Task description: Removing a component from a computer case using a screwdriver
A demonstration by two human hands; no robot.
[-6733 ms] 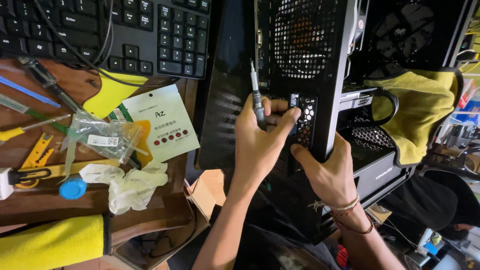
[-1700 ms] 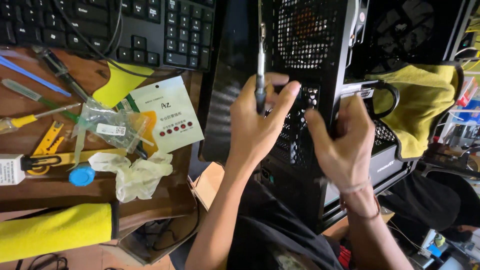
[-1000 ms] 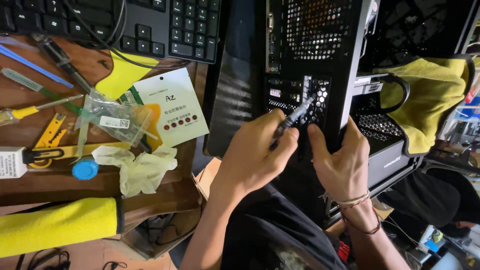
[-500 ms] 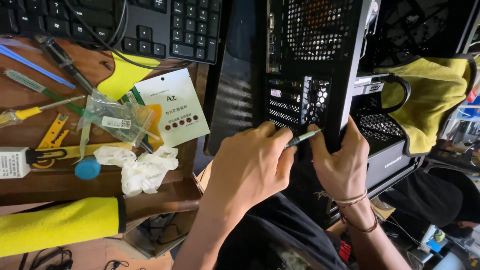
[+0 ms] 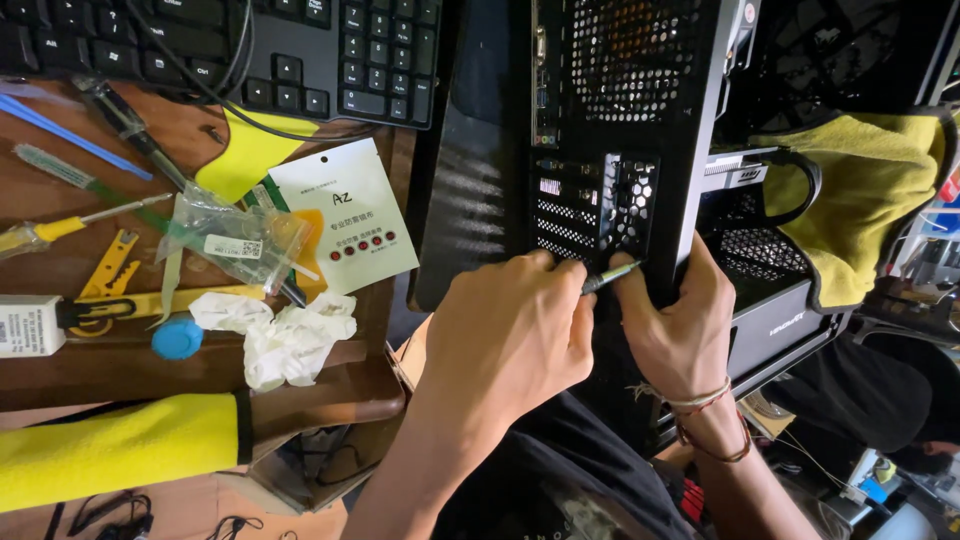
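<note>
A black computer case (image 5: 640,110) stands with its perforated rear panel facing me. My left hand (image 5: 505,335) is closed around a screwdriver (image 5: 608,276), whose thin metal tip points right toward the lower rear slots of the case. My right hand (image 5: 672,325) grips the case's rear edge just beside that tip, fingers curled against the metal. A thread bracelet sits on the right wrist.
A black keyboard (image 5: 300,50) lies at the back of the wooden desk (image 5: 60,360). On the desk are several screwdrivers (image 5: 60,228), a plastic bag (image 5: 235,235), a white card (image 5: 345,215), crumpled tissue (image 5: 285,335) and a blue cap (image 5: 178,338). A yellow cloth (image 5: 870,190) drapes over the case at right.
My left hand has brought the screwdriver down from an upright hold near the fan grille to the lower slots, tip now pointing right. My right hand slid lower along the case edge.
</note>
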